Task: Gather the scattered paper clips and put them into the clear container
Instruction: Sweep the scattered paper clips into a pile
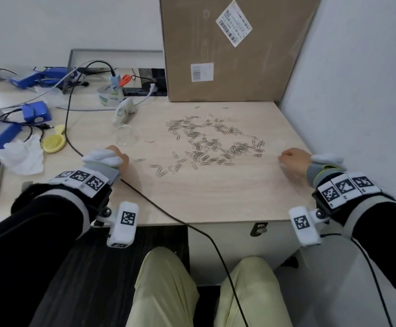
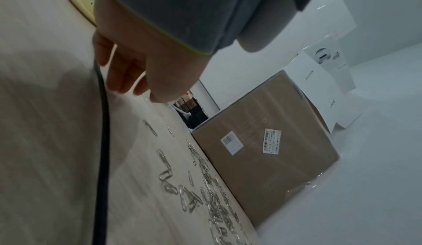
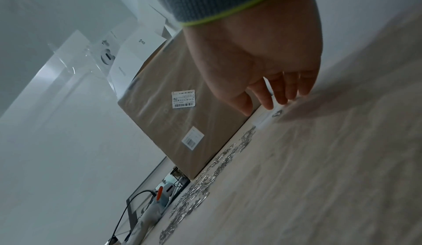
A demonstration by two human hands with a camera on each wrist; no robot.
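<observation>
Several silver paper clips (image 1: 213,142) lie scattered over the middle of the light wooden desk (image 1: 216,197), with a few strays (image 1: 164,171) nearer me. The clear container (image 1: 124,135) stands upright and looks empty, left of the pile. My left hand (image 1: 118,156) rests on the desk just in front of the container, fingers loosely curled and holding nothing. My right hand (image 1: 291,161) rests on the desk right of the pile, also holding nothing. The wrist views show relaxed fingers (image 2: 123,79) (image 3: 280,90) pointing down at the desk beside the clips (image 2: 205,194) (image 3: 194,191).
A large cardboard box (image 1: 227,48) stands behind the clips, and a wall (image 1: 357,90) bounds the desk's right side. A black cable (image 1: 149,199) crosses the desk under my left wrist. Left of the container lie yellow lids (image 1: 53,142), a tissue (image 1: 22,156) and blue devices (image 1: 35,112).
</observation>
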